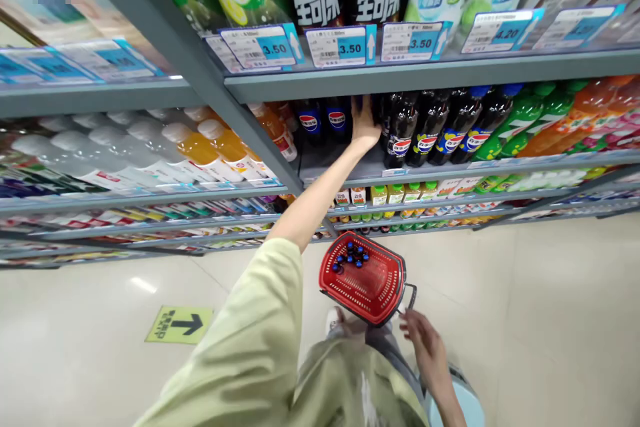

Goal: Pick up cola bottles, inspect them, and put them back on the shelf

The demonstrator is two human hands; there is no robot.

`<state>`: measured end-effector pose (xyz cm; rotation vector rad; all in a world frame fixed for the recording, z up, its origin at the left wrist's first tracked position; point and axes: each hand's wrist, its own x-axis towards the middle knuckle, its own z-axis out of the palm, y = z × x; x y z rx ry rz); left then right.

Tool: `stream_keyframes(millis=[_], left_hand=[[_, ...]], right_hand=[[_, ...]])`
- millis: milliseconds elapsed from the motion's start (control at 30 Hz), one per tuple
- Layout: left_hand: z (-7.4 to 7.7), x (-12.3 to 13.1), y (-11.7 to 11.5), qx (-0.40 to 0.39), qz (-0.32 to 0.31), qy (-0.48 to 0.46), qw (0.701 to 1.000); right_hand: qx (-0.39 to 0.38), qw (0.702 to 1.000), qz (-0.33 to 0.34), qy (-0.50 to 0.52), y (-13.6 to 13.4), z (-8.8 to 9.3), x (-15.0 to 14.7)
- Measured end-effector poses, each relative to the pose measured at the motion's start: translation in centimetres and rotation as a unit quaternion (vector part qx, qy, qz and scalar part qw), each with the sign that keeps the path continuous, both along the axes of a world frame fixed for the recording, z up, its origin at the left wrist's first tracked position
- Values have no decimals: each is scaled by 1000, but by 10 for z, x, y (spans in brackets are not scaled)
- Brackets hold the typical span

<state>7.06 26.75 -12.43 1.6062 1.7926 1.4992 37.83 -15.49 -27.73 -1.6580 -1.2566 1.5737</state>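
My left hand (366, 123) reaches deep into a shelf, at a row of dark cola bottles (337, 118) with blue labels. Its fingertips are hidden among the bottles and under the shelf above, so their grip does not show. To its right stand more dark cola bottles (401, 130). Low down, my right hand (424, 343) has curled fingers at the black handle (413, 296) of a red shopping basket (367, 293). Several small dark bottles with blue caps (351, 255) lie in the basket's far left part.
Green soda bottles (515, 121) and orange drinks fill the shelf to the right. The upper shelf edge (425, 73) runs above my left hand. A grey upright post (200, 60) divides the bays. A yellow arrow sign (180, 324) lies on the floor; a light blue round object (463, 400) stands beside me.
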Motion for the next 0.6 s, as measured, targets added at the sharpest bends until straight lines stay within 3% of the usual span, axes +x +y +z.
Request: stream_keyframes(millis=[133, 200, 300, 400, 467, 533, 600], left_hand=[[-38, 2, -40, -52, 34, -98, 993], [-54, 0, -41, -79, 36, -111, 990], [-67, -3, -22, -107, 46, -87, 989], [-67, -2, 6, -80, 45, -69, 993], [-65, -1, 22, -38, 49, -75, 995], [-61, -1, 32, -8, 63, -83, 995], [-59, -3, 39, -1, 77, -86, 993]], right_hand=[[162, 979, 121, 18, 110, 112, -35], [263, 950, 163, 31, 165, 160, -55], [373, 901, 220, -3, 244, 213, -89], [457, 847, 265, -60, 307, 247, -125], [515, 791, 289, -157, 336, 260, -146], [562, 723, 310, -255, 357, 265, -163], [583, 678, 324, -310, 377, 262, -173]])
